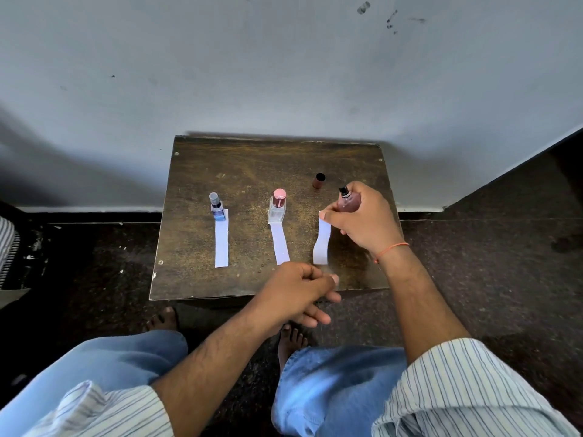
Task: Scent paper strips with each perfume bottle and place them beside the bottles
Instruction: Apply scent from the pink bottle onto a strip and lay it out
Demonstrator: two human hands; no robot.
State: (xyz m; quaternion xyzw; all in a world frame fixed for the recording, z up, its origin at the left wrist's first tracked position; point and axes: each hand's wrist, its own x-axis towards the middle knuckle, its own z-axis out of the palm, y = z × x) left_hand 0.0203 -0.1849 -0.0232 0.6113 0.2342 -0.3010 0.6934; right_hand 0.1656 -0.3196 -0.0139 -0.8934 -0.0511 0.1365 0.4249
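Observation:
Three perfume bottles are on a small dark wooden table [246, 171]. A blue bottle [217, 209] stands at the left with a white paper strip [221, 244] in front of it. A clear bottle with a pink cap [277, 207] stands in the middle above a second strip [280, 246]. My right hand [362, 220] grips the reddish-brown bottle [348, 201], uncapped and tilted, and also pinches the top of a curled third strip [322, 244]. Its brown cap [318, 180] stands behind. My left hand [299, 293] hovers at the table's front edge, fingers loosely curled, holding nothing.
The table stands against a white wall [284, 74] on a dark speckled floor [489, 263]. My knees in blue jeans [334, 389] and bare feet [162, 320] are just in front of the table. A striped cloth [6, 244] shows at the left edge.

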